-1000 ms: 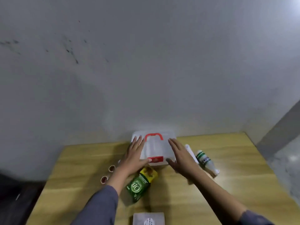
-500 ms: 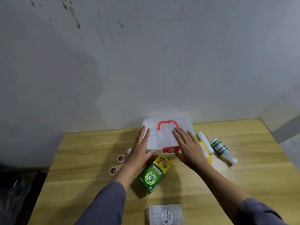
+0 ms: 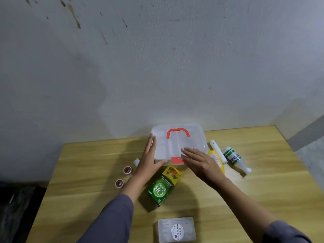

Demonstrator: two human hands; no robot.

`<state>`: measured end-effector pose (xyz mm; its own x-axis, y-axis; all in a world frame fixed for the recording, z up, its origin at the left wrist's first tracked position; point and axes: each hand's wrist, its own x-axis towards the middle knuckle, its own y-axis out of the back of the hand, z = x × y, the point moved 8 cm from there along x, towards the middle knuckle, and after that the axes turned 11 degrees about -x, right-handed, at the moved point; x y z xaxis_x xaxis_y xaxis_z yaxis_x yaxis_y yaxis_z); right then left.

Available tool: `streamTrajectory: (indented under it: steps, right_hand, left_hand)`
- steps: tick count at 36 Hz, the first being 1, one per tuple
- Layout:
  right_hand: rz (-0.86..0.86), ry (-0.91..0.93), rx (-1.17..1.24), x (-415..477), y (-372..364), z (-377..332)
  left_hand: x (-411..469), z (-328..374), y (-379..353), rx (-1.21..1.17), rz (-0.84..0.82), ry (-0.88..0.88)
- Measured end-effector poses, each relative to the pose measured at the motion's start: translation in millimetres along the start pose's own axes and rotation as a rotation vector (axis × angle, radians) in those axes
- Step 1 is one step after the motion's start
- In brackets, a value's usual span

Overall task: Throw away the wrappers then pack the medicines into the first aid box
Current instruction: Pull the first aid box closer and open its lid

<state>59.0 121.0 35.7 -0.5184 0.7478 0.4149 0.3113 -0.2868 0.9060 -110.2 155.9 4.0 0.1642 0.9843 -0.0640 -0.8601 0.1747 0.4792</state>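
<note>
A clear plastic first aid box with a red handle and a red front latch stands closed at the table's far edge. My left hand lies flat against its left side, thumb under the front corner. My right hand rests on the lid's front, fingers over the red latch. A green OB herbal box lies just in front. To the right lie a yellow tube, a white tube and a white bottle with a green label. Two small red-topped jars sit left.
A clear cling film pack lies at the near edge. A small white vial lies by the jars. The wooden table abuts a grey wall. A dark bag sits on the floor at the left.
My view has shifted, so the box sits further right in frame. My left hand slid from the lid to the box's left side. My right hand moved onto the red latch.
</note>
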Motion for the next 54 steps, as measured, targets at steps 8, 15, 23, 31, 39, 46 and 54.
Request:
streamTrajectory:
  steps: [8, 15, 23, 31, 39, 46, 54]
  right_hand:
    - [-0.023, -0.126, 0.061, 16.7, 17.7, 6.8]
    - [-0.083, -0.132, 0.131, 30.9, 23.0, 14.4]
    - [-0.007, -0.132, 0.162, 49.0, 50.5, 14.2]
    - [0.127, -0.193, 0.231, 86.3, 84.3, 38.9]
    - [0.25, -0.285, 0.148, 121.3, 84.3, 69.3]
    - [0.255, -0.392, 0.071, 109.7, 80.0, 103.4]
    - [0.232, -0.57, 0.278, 101.8, 78.3, 132.9]
  left_hand:
    - [-3.4, -27.8, 0.6, -0.238, 0.084, 0.269]
    - [-1.1, -24.4, -4.4, -0.376, 0.102, 0.221]
    - [-4.3, -18.3, -2.8, -0.477, 0.107, 0.18]
    - [-12.1, -21.1, -5.3, -0.41, 0.04, 0.187]
    - [-7.6, -1.7, -10.0, -0.422, -0.012, 0.093]
    - [-13.4, -10.0, -12.3, -0.414, -0.024, 0.181]
    - [-16.9, -12.3, -14.4, -0.402, -0.019, 0.261]
